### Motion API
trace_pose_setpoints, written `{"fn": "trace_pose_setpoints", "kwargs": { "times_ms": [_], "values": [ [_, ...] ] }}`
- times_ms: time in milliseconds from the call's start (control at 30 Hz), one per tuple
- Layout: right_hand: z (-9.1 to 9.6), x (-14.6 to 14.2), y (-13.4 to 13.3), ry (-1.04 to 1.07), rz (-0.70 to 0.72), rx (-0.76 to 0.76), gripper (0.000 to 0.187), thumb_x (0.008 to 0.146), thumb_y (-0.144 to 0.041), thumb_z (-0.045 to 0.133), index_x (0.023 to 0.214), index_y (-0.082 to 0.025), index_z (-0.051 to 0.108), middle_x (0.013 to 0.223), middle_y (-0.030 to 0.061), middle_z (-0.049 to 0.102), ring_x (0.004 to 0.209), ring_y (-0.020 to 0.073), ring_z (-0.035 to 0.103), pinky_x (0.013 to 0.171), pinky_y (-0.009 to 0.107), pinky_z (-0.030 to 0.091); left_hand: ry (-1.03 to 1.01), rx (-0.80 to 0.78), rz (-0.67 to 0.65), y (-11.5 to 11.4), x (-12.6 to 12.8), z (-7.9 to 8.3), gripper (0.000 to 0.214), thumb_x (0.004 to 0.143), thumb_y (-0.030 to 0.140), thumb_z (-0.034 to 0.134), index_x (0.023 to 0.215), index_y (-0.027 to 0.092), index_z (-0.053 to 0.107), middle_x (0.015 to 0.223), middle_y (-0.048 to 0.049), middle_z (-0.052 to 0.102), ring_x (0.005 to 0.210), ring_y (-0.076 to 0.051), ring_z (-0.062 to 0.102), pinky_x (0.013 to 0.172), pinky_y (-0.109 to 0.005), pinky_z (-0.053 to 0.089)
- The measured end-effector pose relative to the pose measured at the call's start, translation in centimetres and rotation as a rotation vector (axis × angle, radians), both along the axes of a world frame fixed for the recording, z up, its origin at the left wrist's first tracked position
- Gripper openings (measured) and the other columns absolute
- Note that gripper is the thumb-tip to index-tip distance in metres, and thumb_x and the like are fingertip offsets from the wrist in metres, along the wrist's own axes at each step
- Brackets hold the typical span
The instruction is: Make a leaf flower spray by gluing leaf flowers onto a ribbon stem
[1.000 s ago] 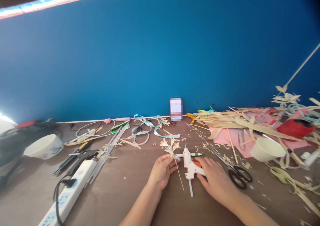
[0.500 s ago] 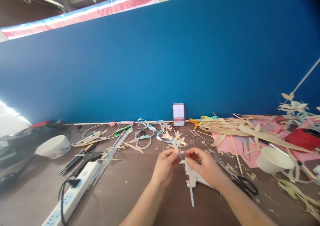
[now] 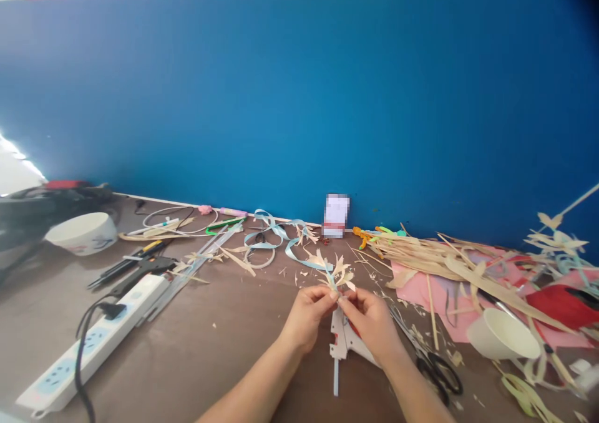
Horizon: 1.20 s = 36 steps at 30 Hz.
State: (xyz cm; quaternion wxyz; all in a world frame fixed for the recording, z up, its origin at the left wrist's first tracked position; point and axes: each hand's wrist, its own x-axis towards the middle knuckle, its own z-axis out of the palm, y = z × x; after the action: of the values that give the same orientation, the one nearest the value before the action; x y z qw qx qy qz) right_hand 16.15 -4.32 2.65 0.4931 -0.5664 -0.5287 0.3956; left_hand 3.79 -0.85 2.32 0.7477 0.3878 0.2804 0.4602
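Both hands meet at the stem of a pale flower (image 3: 344, 272) made of thin cream strips, with light blue ribbon (image 3: 331, 281) at its base. The fingers of my left hand (image 3: 305, 317) pinch the stem just below the petals. Thumb and fingertips of my right hand (image 3: 372, 324) close on the same spot, touching the left fingertips. What exactly lies between the right fingertips is hidden. Beneath my hands, a white hot glue gun (image 3: 340, 339) lies on the table, partly covered by the right hand. A glue stick (image 3: 336, 379) sticks out of it toward me.
Black-handled scissors (image 3: 438, 376) lie right of my right arm. Further right are a white paper bowl (image 3: 503, 335), cream strips (image 3: 421, 257) and pink sheets (image 3: 461, 320). A power strip (image 3: 98, 342), a dark glue gun (image 3: 143, 273) and another bowl (image 3: 84, 233) are left. A blue panel (image 3: 299, 98) stands behind.
The camera view has tilted downward and rolled a little. My right fingertips have come in against the left ones at the flower's stem, and the flower is still held.
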Motion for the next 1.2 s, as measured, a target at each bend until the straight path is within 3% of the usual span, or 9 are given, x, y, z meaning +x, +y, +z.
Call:
{"fn": "trace_pose_setpoints", "kwargs": {
  "times_ms": [133, 267, 533, 667, 967, 1200],
  "values": [
    [0.5, -0.1, -0.3, 0.031, 0.028, -0.034, 0.022, 0.075, -0.036, 0.055, 0.065, -0.017, 0.055, 0.051, -0.0046, 0.049, 0.046, 0.0106, 0.046, 0.048, 0.022, 0.039, 0.085, 0.123, 0.04, 0.0, -0.4, -0.3, 0.017, 0.067, 0.029, 0.067, 0.063, 0.012, 0.068, 0.068, -0.0044, 0.062, 0.068, -0.014, 0.053, 0.07, -0.026, 0.039],
    [0.5, -0.1, -0.3, -0.112, -0.009, -0.015, 0.025, 0.075, -0.035, 0.053, 0.06, -0.016, 0.056, 0.048, -0.0036, 0.049, 0.046, 0.0111, 0.046, 0.046, 0.021, 0.037, 0.146, 0.159, 0.067, -0.1, -0.6, -0.4, 0.017, 0.067, 0.03, 0.067, 0.064, 0.012, 0.069, 0.068, -0.0043, 0.062, 0.067, -0.014, 0.051, 0.068, -0.025, 0.039],
    [1.0, -0.5, -0.8, -0.299, -0.115, 0.099, 0.017, 0.073, -0.029, 0.053, 0.062, -0.017, 0.057, 0.05, -0.0014, 0.056, 0.046, 0.0129, 0.05, 0.047, 0.022, 0.04, 0.145, 0.085, 0.105, -0.5, -0.3, 0.0, 0.021, 0.061, 0.033, 0.07, 0.06, 0.013, 0.068, 0.06, -0.002, 0.061, 0.059, -0.013, 0.05, 0.062, -0.025, 0.039],
    [1.1, -0.7, -0.9, -0.268, -0.1, 0.095, 0.017, 0.074, -0.03, 0.052, 0.062, -0.018, 0.056, 0.05, -0.0019, 0.056, 0.044, 0.0126, 0.051, 0.046, 0.022, 0.04, 0.123, 0.006, 0.076, -0.5, -0.3, 0.0, 0.024, 0.058, 0.035, 0.071, 0.059, 0.012, 0.066, 0.055, -0.0006, 0.059, 0.052, -0.011, 0.048, 0.055, -0.024, 0.039],
    [-0.2, -0.4, -0.5, -0.15, -0.062, 0.091, 0.018, 0.076, -0.029, 0.052, 0.065, -0.017, 0.056, 0.057, -0.0007, 0.058, 0.053, 0.0136, 0.053, 0.052, 0.023, 0.041, 0.048, -0.059, -0.001, -0.4, -0.5, 0.2, 0.026, 0.056, 0.035, 0.074, 0.06, 0.012, 0.063, 0.06, -0.0014, 0.062, 0.056, -0.015, 0.059, 0.063, -0.03, 0.045],
    [0.9, -0.7, -0.9, -0.206, -0.064, 0.091, 0.018, 0.077, -0.027, 0.051, 0.062, -0.018, 0.055, 0.054, 0.0, 0.059, 0.051, 0.0134, 0.053, 0.051, 0.022, 0.042, 0.079, 0.009, -0.004, -0.4, -0.5, 0.1, 0.026, 0.061, 0.036, 0.07, 0.063, 0.012, 0.062, 0.056, -0.0009, 0.059, 0.049, -0.012, 0.054, 0.053, -0.024, 0.042]
  ]
}}
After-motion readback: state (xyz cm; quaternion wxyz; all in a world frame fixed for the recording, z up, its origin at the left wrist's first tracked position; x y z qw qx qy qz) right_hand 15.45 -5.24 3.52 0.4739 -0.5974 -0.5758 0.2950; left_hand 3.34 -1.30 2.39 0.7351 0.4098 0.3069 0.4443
